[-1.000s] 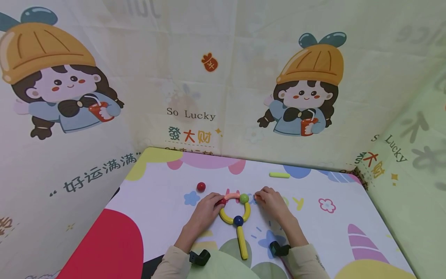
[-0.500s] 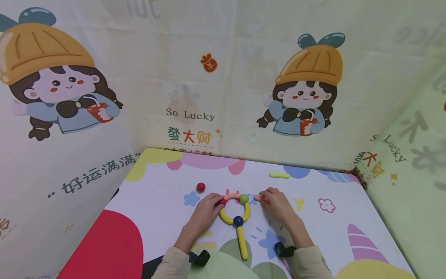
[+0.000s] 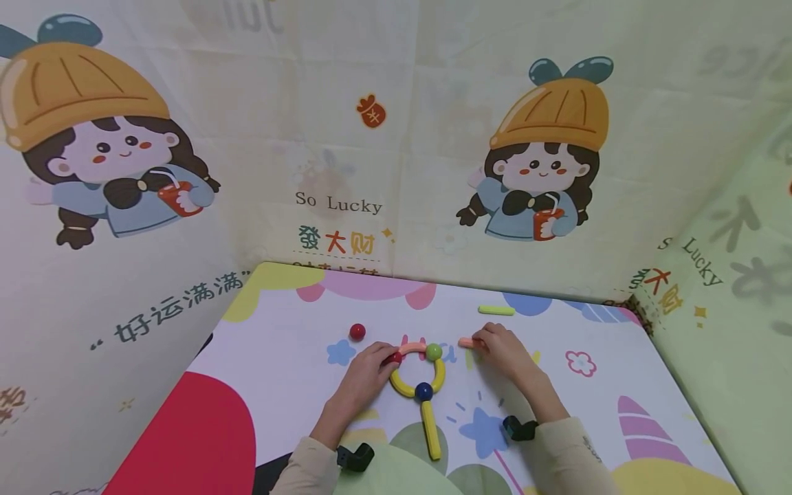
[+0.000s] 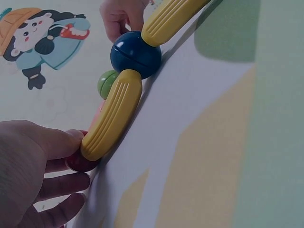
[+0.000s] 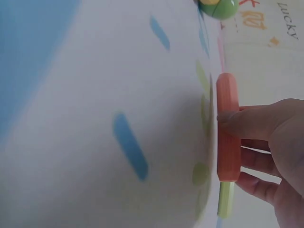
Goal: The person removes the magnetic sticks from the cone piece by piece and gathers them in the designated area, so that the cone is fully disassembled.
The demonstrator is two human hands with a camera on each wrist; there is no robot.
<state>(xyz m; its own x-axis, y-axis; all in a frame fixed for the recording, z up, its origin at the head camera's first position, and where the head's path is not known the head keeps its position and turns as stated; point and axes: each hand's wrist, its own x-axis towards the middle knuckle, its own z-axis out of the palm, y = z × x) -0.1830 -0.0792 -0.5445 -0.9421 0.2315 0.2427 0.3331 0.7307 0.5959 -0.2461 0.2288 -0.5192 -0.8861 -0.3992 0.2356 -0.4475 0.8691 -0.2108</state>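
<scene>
On the table lies a ring of toy rods and balls: two yellow curved rods (image 4: 114,114), a pink curved rod (image 3: 413,348), a green ball (image 3: 434,352) and a dark blue ball (image 4: 135,56). From the blue ball a straight yellow rod (image 3: 430,430) runs toward the person. At the ring's left side my left hand (image 3: 365,375) pinches a red ball (image 4: 81,162), partly covered by the thumb. To the right of the ring, my right hand (image 3: 504,349) grips a straight coral-coloured rod (image 5: 228,156) between thumb and fingers, apart from the ring.
A loose red ball (image 3: 357,332) sits beyond the left hand. Toward the table's back edge lies a light green rod (image 3: 496,311), past the right hand. Printed cloth walls (image 3: 433,206) stand behind and beside the patterned table (image 3: 284,385).
My right hand has moved right and slightly back, away from the ring, carrying the coral rod, which now shows more. The left hand and the ring have stayed in place.
</scene>
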